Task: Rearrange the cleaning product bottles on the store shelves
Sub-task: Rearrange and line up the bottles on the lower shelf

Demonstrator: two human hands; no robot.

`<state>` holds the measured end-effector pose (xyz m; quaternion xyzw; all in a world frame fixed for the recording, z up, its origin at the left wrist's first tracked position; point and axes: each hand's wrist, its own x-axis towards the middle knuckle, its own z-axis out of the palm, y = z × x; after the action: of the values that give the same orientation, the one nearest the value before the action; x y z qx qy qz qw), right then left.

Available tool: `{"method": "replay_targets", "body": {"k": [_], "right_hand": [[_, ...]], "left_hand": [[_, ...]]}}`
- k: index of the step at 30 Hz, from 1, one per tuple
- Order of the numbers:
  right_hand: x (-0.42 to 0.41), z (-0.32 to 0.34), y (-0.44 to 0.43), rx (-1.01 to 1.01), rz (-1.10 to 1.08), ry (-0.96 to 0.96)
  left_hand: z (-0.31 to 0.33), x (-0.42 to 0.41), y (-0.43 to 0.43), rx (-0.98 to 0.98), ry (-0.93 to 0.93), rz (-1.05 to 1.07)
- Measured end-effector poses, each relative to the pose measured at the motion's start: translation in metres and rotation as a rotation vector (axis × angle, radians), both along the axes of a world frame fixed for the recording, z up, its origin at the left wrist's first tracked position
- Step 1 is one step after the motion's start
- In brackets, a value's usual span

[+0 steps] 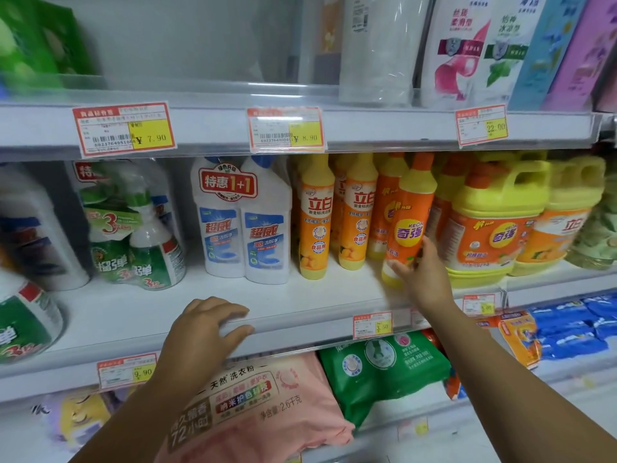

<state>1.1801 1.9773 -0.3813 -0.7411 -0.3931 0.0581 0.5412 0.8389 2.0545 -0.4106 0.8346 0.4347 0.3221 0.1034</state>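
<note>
Left hand: palm down, fingers curled over front lip of shelf, forearm bare. Right hand: arm stretched up over the same lip, fingers wrapped round orange bottle, tilted.

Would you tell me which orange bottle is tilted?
The orange bottle gripped by the right hand; it leans right, while its neighbours stand upright.

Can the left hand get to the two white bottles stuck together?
Probably yes. The left hand rests on the shelf edge, just below the twin white bottles. The shelf between them is bare, and the right hand is busy off to the side with the orange bottle.
</note>
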Motion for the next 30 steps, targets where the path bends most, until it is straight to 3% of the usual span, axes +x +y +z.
{"method": "replay_targets", "body": {"k": [19,30], "right_hand": [[0.011,0.004,0.008,-0.046,0.094,0.097],[-0.007,-0.006,0.0,0.03,-0.07,0.036]], "left_hand": [[-0.002,-0.001,-0.001,-0.003,-0.016,-0.012],[0.007,-0.021,-0.007,-0.021,-0.045,0.007]]}}
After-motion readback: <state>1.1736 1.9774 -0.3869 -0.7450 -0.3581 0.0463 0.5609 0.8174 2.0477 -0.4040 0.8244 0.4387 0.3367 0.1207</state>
